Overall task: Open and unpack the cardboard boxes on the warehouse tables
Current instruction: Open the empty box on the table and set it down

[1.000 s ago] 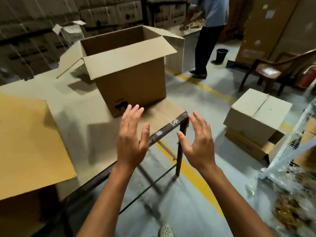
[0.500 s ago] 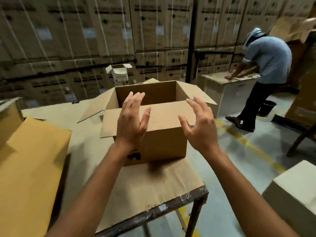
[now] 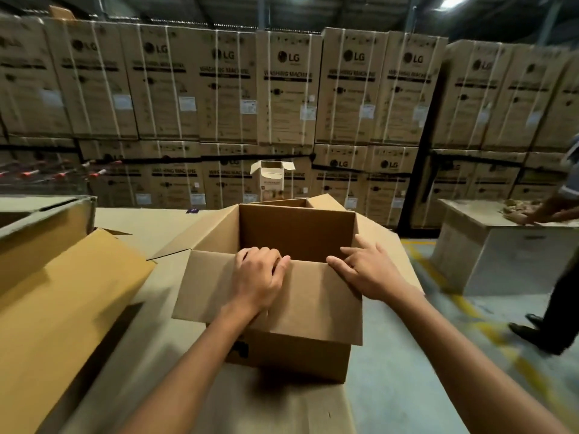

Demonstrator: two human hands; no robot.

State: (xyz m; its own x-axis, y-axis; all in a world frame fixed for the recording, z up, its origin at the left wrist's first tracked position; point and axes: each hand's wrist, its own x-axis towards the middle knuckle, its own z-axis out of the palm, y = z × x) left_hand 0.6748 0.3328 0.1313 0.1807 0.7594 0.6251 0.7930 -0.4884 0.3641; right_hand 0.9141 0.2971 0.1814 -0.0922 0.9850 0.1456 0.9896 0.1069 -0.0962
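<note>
Cardboard box sat straight ahead of me, on the cardboard-covered surface near its right end, all four flaps open. The near flap hung out and down toward me.

Left hand was on the near rim, about mid-width. Its fingers were curled over the flap fold and gripped it. Right hand was at the near right corner. Its fingers were fairly straight and spread, lying on the rim and pointing in along the right wall, with the thumb flat on the flap. It gripped nothing.

Key relation: the opening lay just beyond and below both sets of fingertips, with the box's wider side running left to right across me. Both hands were at the rim, the left more central and so nearer the cavity.

I could see the far inner wall but not the floor of the box, so I couldn't tell the contents. My guess was that reaching in came next.

A flattened cardboard sheet lay to the left. A small open carton stood behind. Another person worked at the right.
</note>
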